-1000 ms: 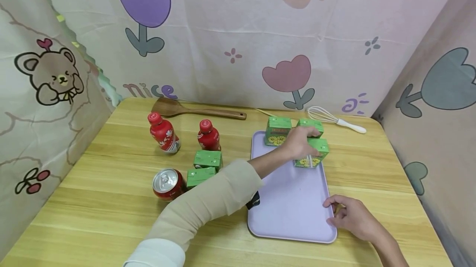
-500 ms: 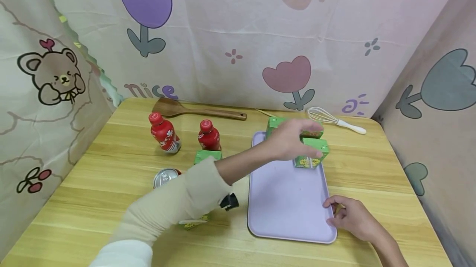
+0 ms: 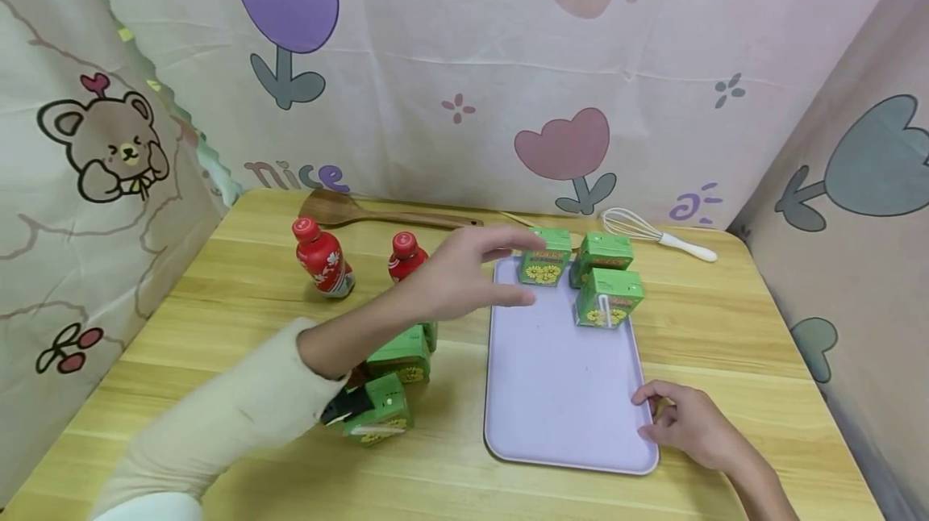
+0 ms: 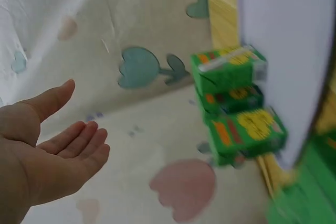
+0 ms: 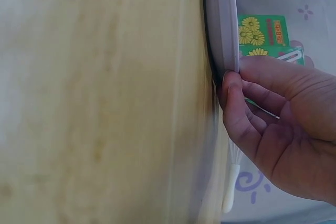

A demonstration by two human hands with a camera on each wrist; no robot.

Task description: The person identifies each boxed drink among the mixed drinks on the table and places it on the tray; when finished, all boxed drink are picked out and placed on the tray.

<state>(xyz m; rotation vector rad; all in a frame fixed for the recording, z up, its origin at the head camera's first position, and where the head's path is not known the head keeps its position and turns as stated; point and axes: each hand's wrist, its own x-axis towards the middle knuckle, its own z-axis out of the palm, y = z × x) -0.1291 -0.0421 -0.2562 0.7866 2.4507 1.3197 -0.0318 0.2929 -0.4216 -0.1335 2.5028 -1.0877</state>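
Observation:
My left hand is in the air left of the lilac tray, holding nothing, its thumb and fingers spread apart. The left wrist view shows its palm bare. At the tray's right rim, my right hand pinches the edge between thumb and fingers; the right wrist view shows this grip up close. Three green drink cartons with yellow flowers stand at the tray's far end: a back-left carton, a back-right carton and a carton with a white straw in front.
More green cartons, including a near carton, stand left of the tray, partly behind the left arm. Two red bottles, one a full-view bottle, are farther back. A wooden spatula and a whisk lie along the back edge.
My left hand has moved left, away from the cartons on the tray, leaving them standing there. The left arm now covers the red can. My right hand has stayed on the rim.

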